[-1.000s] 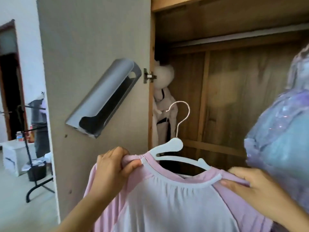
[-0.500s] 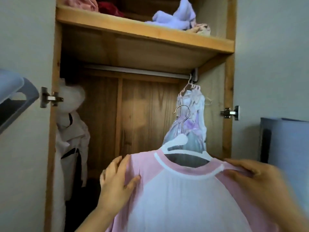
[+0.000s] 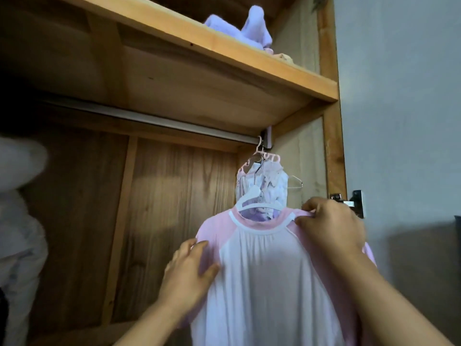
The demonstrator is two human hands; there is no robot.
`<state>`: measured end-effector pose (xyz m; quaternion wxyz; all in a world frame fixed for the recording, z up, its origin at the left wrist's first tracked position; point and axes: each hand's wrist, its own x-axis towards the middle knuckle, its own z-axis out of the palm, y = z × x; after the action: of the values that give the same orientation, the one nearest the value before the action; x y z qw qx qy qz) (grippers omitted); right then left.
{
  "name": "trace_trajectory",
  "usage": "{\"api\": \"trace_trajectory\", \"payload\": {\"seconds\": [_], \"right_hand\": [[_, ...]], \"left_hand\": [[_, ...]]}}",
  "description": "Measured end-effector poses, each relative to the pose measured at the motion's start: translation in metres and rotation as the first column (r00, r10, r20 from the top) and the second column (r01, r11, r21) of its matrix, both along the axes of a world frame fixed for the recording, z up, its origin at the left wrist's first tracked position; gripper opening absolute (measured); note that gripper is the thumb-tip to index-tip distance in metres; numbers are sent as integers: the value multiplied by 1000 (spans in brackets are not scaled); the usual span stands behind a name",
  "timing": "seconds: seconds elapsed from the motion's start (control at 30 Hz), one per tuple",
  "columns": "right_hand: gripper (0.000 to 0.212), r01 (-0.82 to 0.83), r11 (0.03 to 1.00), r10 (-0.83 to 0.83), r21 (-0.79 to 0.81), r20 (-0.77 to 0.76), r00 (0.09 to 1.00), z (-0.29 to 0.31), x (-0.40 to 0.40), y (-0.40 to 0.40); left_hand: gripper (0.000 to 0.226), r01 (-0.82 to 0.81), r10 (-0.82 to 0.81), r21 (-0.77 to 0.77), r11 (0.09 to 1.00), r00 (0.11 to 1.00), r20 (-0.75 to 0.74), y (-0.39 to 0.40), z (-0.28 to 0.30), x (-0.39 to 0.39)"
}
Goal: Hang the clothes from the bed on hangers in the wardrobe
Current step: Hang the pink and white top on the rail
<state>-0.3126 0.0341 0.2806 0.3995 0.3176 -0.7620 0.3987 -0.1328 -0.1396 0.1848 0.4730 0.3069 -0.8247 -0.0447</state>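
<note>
Up inside the wardrobe (image 3: 174, 201), a pink-and-white shirt (image 3: 269, 265) hangs on a white hanger (image 3: 252, 198) whose metal hook reaches up toward the rail (image 3: 154, 121); whether the hook sits on the rail cannot be told. The right hand (image 3: 331, 226) pinches the shirt's pink shoulder just beside the neckline, fingers curled on the fabric. The left hand (image 3: 189, 268) lies against the other sleeve, fingers loosely spread, thumb on the white front. Just behind the shirt, at the rail's right end, a lilac dress (image 3: 264, 181) hangs on a pink hanger (image 3: 262, 156). On the shelf (image 3: 224, 58) above lies a pale purple garment (image 3: 239, 26). A white garment (image 3: 17, 221) hangs blurred at the left edge
</note>
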Motion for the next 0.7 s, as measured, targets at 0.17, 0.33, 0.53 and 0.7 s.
{"api": "trace_trajectory", "payload": {"seconds": [0.17, 0.33, 0.53, 0.7], "right_hand": [[15, 43, 997, -47, -63, -53, 997, 45, -36, -55], [17, 79, 995, -85, -69, -93, 992, 104, -63, -107], [15, 158, 987, -158, -13, -128, 979, 153, -90, -158], [17, 247, 969, -247, -15, -146, 958, 175, -102, -185]], "left_hand": [[92, 7, -5, -64, 998, 999, 35, -72, 26, -38], [73, 19, -17, -152, 988, 1000, 12, -130, 52, -74], [92, 73, -83, -206, 976, 996, -39, -177, 77, -108], [75, 94, -113, -258, 962, 992, -59, -212, 89, -133]]}}
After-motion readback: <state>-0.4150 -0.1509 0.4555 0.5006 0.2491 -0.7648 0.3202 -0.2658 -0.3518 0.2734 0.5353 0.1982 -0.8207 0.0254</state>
